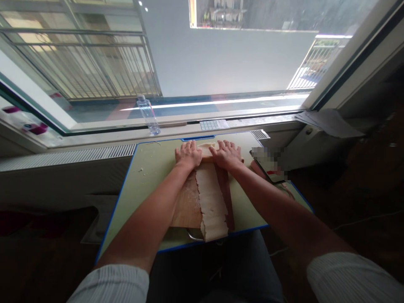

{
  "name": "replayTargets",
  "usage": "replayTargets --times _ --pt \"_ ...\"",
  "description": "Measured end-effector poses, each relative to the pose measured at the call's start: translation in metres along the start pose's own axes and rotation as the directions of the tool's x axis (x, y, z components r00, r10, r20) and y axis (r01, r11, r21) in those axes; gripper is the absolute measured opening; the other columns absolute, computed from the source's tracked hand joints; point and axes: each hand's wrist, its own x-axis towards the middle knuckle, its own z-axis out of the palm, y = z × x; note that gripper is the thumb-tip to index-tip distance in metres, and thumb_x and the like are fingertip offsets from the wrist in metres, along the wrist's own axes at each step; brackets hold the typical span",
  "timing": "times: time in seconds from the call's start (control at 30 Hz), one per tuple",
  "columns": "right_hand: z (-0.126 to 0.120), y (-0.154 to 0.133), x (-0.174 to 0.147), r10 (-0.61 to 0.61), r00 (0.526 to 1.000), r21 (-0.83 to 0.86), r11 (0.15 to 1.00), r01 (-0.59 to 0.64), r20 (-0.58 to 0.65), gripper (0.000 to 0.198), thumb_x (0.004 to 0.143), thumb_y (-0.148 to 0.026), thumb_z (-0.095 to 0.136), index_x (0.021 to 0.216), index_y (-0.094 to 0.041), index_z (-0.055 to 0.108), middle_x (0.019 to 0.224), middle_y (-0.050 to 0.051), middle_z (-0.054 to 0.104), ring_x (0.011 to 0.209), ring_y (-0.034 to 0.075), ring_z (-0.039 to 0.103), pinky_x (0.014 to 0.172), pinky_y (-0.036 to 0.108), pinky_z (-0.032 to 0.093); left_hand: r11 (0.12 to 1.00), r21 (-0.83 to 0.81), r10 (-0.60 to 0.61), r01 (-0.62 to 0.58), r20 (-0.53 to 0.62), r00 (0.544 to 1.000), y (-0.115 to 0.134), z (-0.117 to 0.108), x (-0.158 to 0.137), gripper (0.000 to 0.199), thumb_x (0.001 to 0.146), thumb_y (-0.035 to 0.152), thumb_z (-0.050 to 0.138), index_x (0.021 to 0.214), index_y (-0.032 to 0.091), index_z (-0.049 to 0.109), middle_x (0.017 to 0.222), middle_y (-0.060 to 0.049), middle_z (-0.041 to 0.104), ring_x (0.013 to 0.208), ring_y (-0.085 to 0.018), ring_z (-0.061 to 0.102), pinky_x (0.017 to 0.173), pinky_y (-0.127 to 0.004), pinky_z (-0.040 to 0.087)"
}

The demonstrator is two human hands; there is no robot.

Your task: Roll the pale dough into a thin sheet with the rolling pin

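My left hand (188, 155) lies over the left part of a wooden rolling pin (207, 159), its fingers reaching forward past it. On the pin's right part rests my right hand (226, 155), palm down with fingers spread. A bit of the pin shows between the hands, and its right end pokes out beside my right hand. Beneath it runs a long, pale dough sheet (213, 202) with ragged edges. The sheet extends toward me over a wooden board (186, 206) and hangs past its near edge. More dough lies beyond the pin, partly hidden by my hands.
The board sits on a small green table (151, 168) with blue edging. A phone or tablet (271, 168), partly pixelated, stands at the right. Along the windowsill are a clear plastic bottle (148, 114) and a flat gridded item (210, 125). Papers (331, 122) lie farther right.
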Motion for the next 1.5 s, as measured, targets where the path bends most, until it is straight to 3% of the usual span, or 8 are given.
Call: replayTargets --times 0.23,0.37,0.6,0.9,1.17,1.33,1.5 --pt "0.002 0.006 0.055 0.053 0.996 0.117 0.991 -0.062 0.073 0.082 0.104 -0.074 0.031 0.164 -0.018 0.044 0.173 0.018 0.037 0.156 0.04 0.035 0.126 0.066 0.025 0.999 -0.05 -0.011 0.017 0.125 0.992 0.003 -0.003 0.056 0.08 0.103 0.058 0.024 0.173 0.02 0.028 0.181 -0.009 0.026 0.164 -0.034 0.027 0.132 -0.06 0.024" --pt "0.006 0.009 0.076 0.06 0.995 0.135 0.988 -0.07 0.077 0.081 0.105 -0.072 0.032 0.162 -0.016 0.045 0.172 0.022 0.038 0.155 0.043 0.036 0.124 0.068 0.026 0.998 -0.055 0.0 0.008 0.147 0.989 0.004 -0.001 0.079 0.08 0.103 0.058 0.023 0.172 0.018 0.027 0.181 -0.01 0.024 0.165 -0.035 0.026 0.132 -0.062 0.023" --pt "0.009 0.011 0.081 0.044 0.999 0.151 0.987 -0.048 0.032 0.073 0.106 -0.068 0.035 0.155 -0.015 0.05 0.166 0.024 0.045 0.15 0.044 0.042 0.121 0.068 0.031 0.999 -0.04 0.011 -0.007 0.101 0.995 0.004 0.002 0.085 0.076 0.104 0.057 0.024 0.17 0.021 0.032 0.179 -0.012 0.031 0.162 -0.036 0.031 0.13 -0.06 0.029" --pt "0.003 0.006 0.038 0.059 0.998 0.097 0.993 -0.062 0.039 0.072 0.104 -0.059 0.038 0.161 -0.015 0.045 0.169 0.02 0.043 0.15 0.041 0.042 0.122 0.064 0.032 0.999 -0.037 0.007 -0.006 0.04 0.999 0.002 -0.001 0.035 0.07 0.104 0.052 0.031 0.168 0.024 0.04 0.177 -0.01 0.036 0.158 -0.035 0.038 0.128 -0.06 0.032" --pt "0.01 0.003 -0.045 -0.054 0.992 -0.014 0.999 0.053 -0.115 0.067 0.11 -0.052 0.03 0.162 -0.013 0.047 0.168 0.018 0.047 0.152 0.042 0.039 0.124 0.067 0.024 0.998 -0.003 0.064 -0.065 -0.067 0.996 -0.007 0.001 -0.054 0.064 0.108 0.045 0.025 0.162 0.022 0.05 0.172 -0.009 0.045 0.159 -0.03 0.04 0.13 -0.058 0.03" --pt "0.014 0.01 -0.083 -0.129 0.983 -0.02 0.992 0.128 -0.128 0.072 0.112 -0.055 0.025 0.164 -0.009 0.045 0.17 0.018 0.045 0.158 0.04 0.033 0.13 0.063 0.015 0.993 0.033 0.12 -0.117 -0.106 0.987 -0.011 -0.001 -0.11 0.066 0.11 0.049 0.027 0.166 0.019 0.043 0.172 -0.011 0.043 0.163 -0.029 0.034 0.134 -0.061 0.021" --pt "0.015 0.011 -0.076 -0.138 0.985 -0.022 0.99 0.136 -0.104 0.074 0.112 -0.057 0.024 0.165 -0.008 0.043 0.172 0.019 0.042 0.159 0.039 0.031 0.13 0.064 0.014 0.997 0.045 0.064 -0.06 -0.114 0.991 -0.005 0.0 -0.108 0.069 0.11 0.052 0.025 0.165 0.015 0.044 0.172 -0.014 0.043 0.163 -0.03 0.033 0.134 -0.061 0.02"
